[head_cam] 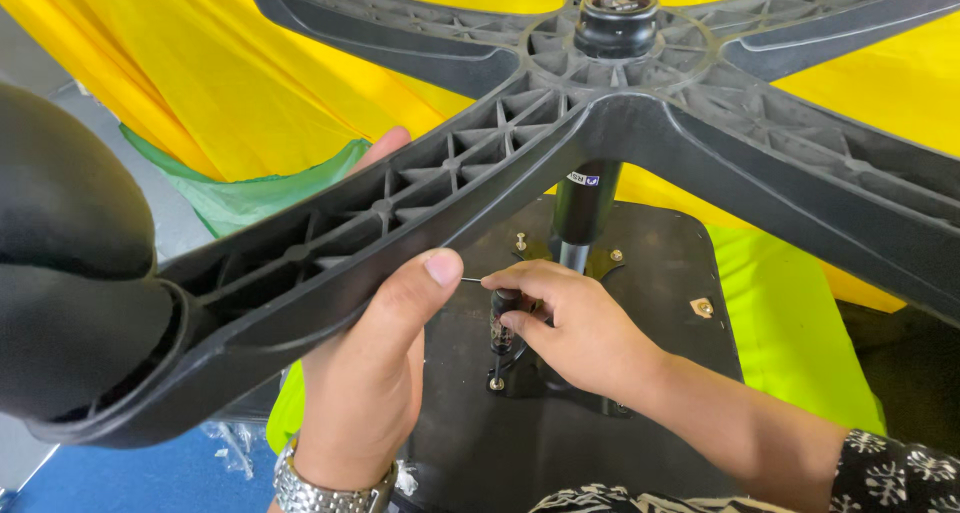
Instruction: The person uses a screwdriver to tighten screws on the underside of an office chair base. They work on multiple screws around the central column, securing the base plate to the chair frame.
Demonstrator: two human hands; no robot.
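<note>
An upturned office chair fills the view, its black ribbed star base (700, 123) on top with a castor wheel (70, 273) at the left. My left hand (375, 348) grips one leg of the base (350, 243) from below, thumb on its edge. Under the base, my right hand (570, 323) holds a small dark screwdriver (502, 323) upright, its tip on a screw (496, 383) in the black seat underside (560, 443). The gas cylinder (583, 208) rises just behind the right hand.
Yellow cloth (250, 83) and green cloth (790, 333) lie beneath the chair. Other screws (521, 241) and a metal fitting (703, 307) sit on the seat underside. Blue floor (150, 473) shows at lower left. A metal watch (330, 491) is on my left wrist.
</note>
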